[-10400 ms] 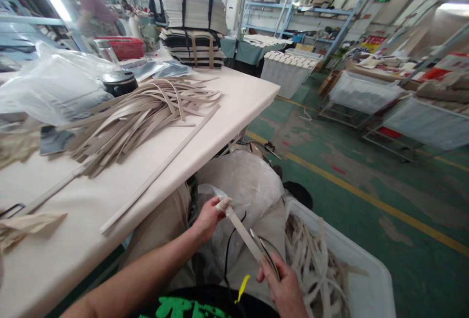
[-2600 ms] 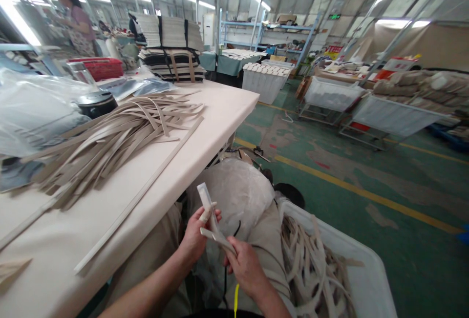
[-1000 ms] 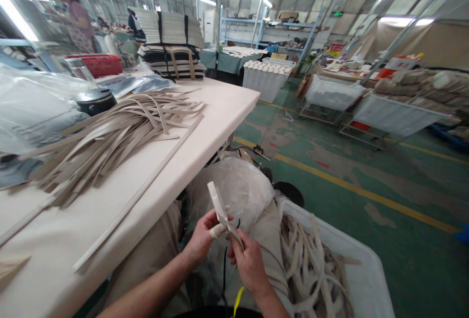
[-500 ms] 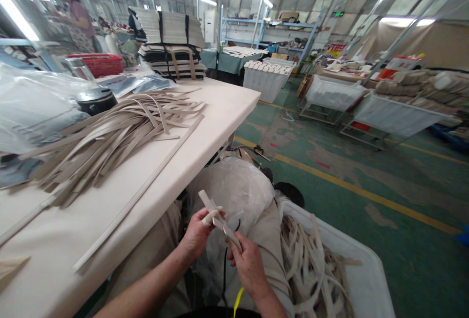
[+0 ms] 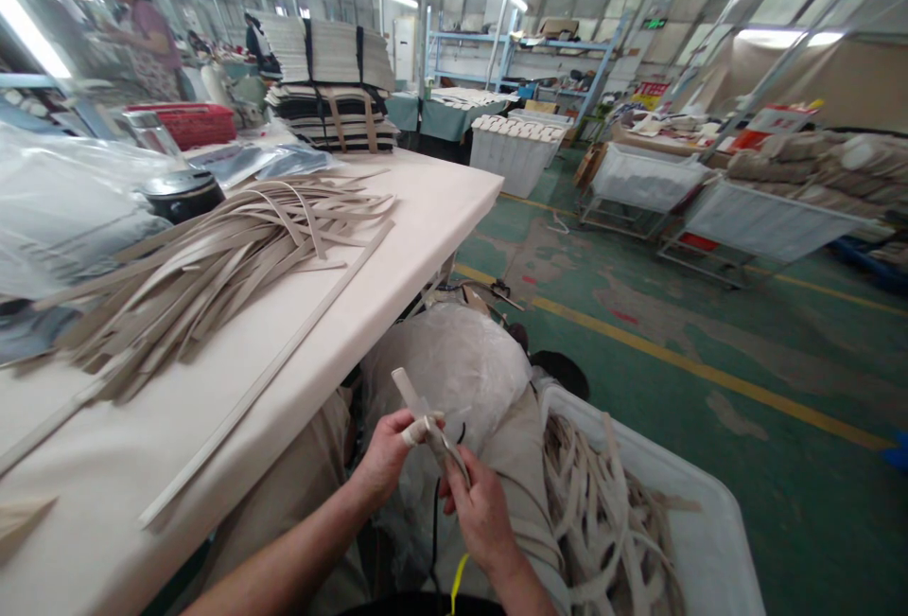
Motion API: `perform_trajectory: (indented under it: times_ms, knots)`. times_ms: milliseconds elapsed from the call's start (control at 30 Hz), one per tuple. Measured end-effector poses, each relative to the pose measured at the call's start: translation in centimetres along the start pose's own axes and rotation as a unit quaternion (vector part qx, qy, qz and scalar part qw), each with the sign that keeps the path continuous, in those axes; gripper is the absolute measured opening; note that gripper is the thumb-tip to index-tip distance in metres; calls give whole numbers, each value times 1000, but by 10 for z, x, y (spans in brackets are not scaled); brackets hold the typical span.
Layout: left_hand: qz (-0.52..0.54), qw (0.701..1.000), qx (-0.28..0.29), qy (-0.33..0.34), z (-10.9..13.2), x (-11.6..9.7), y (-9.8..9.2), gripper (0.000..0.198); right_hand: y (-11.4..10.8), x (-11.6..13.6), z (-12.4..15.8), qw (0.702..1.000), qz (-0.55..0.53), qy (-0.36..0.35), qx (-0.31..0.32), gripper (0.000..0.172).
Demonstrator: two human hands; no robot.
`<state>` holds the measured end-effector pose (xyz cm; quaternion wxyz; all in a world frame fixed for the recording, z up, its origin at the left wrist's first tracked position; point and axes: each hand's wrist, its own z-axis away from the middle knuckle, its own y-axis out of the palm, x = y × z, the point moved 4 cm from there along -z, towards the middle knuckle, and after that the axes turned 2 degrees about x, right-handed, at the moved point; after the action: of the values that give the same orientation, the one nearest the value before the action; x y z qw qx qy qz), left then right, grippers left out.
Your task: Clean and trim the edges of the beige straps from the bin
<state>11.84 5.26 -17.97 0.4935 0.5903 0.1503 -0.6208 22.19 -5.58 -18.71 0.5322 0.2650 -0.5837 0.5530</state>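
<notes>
A beige fabric strip (image 5: 404, 391) runs between my two hands, low in front of me. My left hand (image 5: 387, 457), with pale wrapping on a finger, pinches it, and one end sticks up past the fingers. My right hand (image 5: 480, 510) is closed around the lower part; the strip looks folded or doubled there. Clear plastic sheeting (image 5: 461, 351) lies just beyond the hands. To their left, on the pale table (image 5: 426, 219), is a loose pile of beige strips (image 5: 213, 290), with a single long strip (image 5: 273, 370) lying apart near the edge.
At my right stands a white bin (image 5: 716, 512) holding tangled strips (image 5: 602, 512). Bound stacks of material (image 5: 326, 58) and a black round container (image 5: 181, 195) sit on the table. A person (image 5: 142, 29) stands far left. Wheeled carts (image 5: 773, 219) line the floor at right.
My left hand has shifted slightly right, closer to my right hand. The strip's upper end has moved right and stands a little steeper.
</notes>
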Motion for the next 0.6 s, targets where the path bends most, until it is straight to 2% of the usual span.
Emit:
perform_trajectory:
  times_ms: [167, 367, 500, 600]
  knots:
    - [6, 1000, -12, -9, -2, 5, -3, 31, 1, 7, 0, 1000, 11, -19, 19, 37]
    - [77, 991, -111, -5, -10, 1, -19, 39, 0, -7, 1, 989, 139, -17, 50, 14]
    - [120, 981, -148, 21, -14, -4, -29, 42, -8, -26, 7, 965, 258, 9, 54, 25]
    - [144, 976, -165, 23, -15, -6, -33, 44, -20, -42, 15, 952, 300, 32, 55, 30]
